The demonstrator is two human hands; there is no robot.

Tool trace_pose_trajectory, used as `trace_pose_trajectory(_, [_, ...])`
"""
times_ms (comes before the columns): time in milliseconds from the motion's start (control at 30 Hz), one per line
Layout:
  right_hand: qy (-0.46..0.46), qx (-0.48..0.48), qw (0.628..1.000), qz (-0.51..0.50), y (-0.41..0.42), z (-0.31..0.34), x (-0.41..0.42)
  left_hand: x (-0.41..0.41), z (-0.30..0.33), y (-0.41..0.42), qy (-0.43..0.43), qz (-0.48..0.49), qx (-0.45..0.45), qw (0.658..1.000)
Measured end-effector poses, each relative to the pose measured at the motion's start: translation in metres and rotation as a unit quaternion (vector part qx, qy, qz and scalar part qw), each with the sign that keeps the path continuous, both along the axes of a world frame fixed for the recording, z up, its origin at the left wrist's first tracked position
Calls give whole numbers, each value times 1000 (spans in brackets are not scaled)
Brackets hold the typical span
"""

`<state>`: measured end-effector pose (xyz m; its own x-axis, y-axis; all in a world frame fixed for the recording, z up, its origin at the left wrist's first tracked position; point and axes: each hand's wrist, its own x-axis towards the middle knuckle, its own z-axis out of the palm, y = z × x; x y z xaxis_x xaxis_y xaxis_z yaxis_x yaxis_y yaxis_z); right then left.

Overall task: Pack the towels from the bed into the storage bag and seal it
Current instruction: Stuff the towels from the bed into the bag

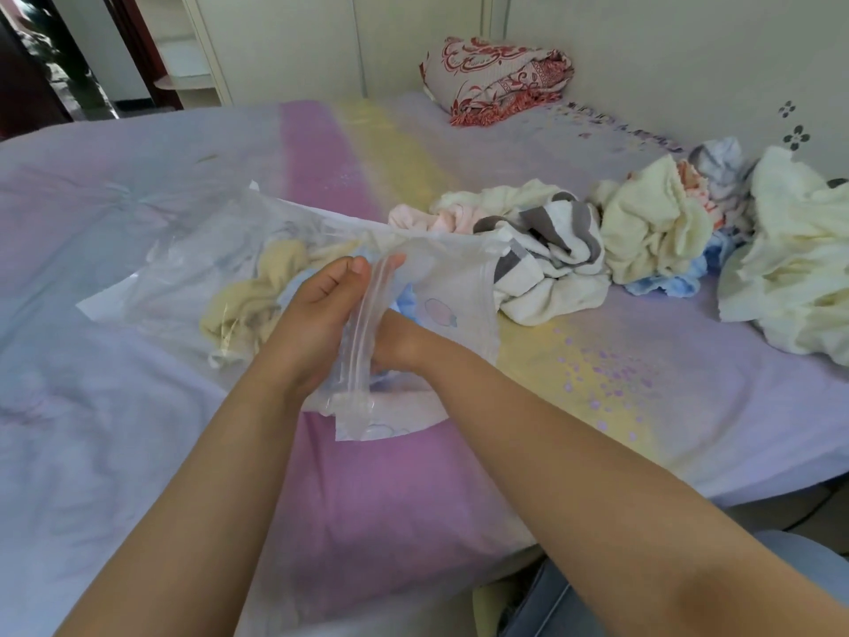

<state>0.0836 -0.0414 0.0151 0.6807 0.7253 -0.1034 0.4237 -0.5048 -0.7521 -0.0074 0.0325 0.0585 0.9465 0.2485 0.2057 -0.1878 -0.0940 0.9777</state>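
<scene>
A clear plastic storage bag lies on the bed in front of me, with a pale yellow towel and something light blue inside. My left hand grips the bag's zip strip at the mouth, thumb on the near side. My right hand reaches into the mouth behind the strip; its fingers are hidden by the plastic. Loose towels lie to the right: a grey-and-white striped one, a pink one, cream ones and a blue one.
The bed has a sheet striped in lilac, pink and yellow. A folded red-patterned blanket sits at the far end by the wall. A large cream towel lies at the right edge. White cupboards stand behind.
</scene>
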Motion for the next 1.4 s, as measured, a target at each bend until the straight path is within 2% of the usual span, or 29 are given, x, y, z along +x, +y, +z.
trace_pose_trajectory(133, [-120, 45, 990, -57, -63, 8, 2, 12, -12, 5, 4, -17, -15, 1000])
trace_pose_trajectory(167, [-162, 65, 979, -104, -79, 5, 4, 14, -14, 4, 3, -13, -17, 1000])
trace_pose_trajectory(267, [-252, 206, 891, -317, -112, -1, 26, 19, -15, 2, -3, 14, -18, 1000])
trace_pose_trajectory(300, [-248, 234, 872, -352, -118, -2, 41, 19, -15, 2, -8, 26, -18, 999])
trace_pose_trajectory(333, [-237, 232, 871, -364, -123, -3, 58, 18, -15, 2, -16, 40, -13, 999])
trace_pose_trajectory(400, [-258, 124, 899, -330, -125, -4, 92, 16, -15, 4, -31, 65, 4, 997])
trace_pose_trajectory(500, [-220, -17, 944, -247, -120, -10, 120, 13, -17, 6, -39, 82, -10, 996])
trace_pose_trajectory(600, [-252, -135, 926, -248, -121, -20, 121, 14, -19, 7, -38, 82, -22, 996])
trace_pose_trajectory(633, [-273, -112, 916, -271, -124, -21, 116, 15, -19, 7, -40, 80, -25, 996])
trace_pose_trajectory(700, [-264, 25, 909, -322, -131, -16, 105, 17, -21, 6, -39, 74, -24, 996])
trace_pose_trajectory(767, [-208, 211, 890, -347, -140, 7, 94, 19, -23, 5, -37, 60, -27, 997])
trace_pose_trajectory(833, [-113, 348, 864, -345, -148, 41, 81, 21, -24, 4, -36, 47, -35, 998])
trace_pose_trajectory(900, [-59, 436, 833, -336, -158, 80, 66, 23, -23, 3, -36, 40, -40, 998])
trace_pose_trajectory(967, [-53, 514, 805, -292, -165, 117, 48, 24, -23, 3, -35, 34, -45, 998])
trace_pose_trajectory(1033, [-91, 561, 784, -249, -172, 147, 32, 24, -23, 3, -32, 32, -50, 998])
trace_pose_trajectory(1100, [-154, 571, 767, -248, -177, 169, 24, 24, -23, 3, -30, 35, -48, 998])
trace_pose_trajectory(1167, [-171, 527, 774, -305, -182, 173, 24, 24, -22, 3, -30, 40, -45, 998])
trace_pose_trajectory(1200, [-158, 465, 803, -339, -183, 166, 27, 24, -22, 3, -28, 43, -44, 998])
trace_pose_trajectory(1233, [-148, 367, 846, -357, -185, 150, 32, 24, -21, 2, -26, 45, -43, 998])
trace_pose_trajectory(1300, [-155, 102, 920, -344, -191, 101, 40, 23, -21, 0, -20, 49, -40, 998])
trace_pose_trajectory(1333, [-144, -18, 937, -318, -194, 73, 40, 23, -21, -1, -16, 51, -38, 998])
trace_pose_trajectory(1400, [-88, -176, 937, -290, -200, 24, 37, 22, -20, -4, -11, 54, -35, 998])
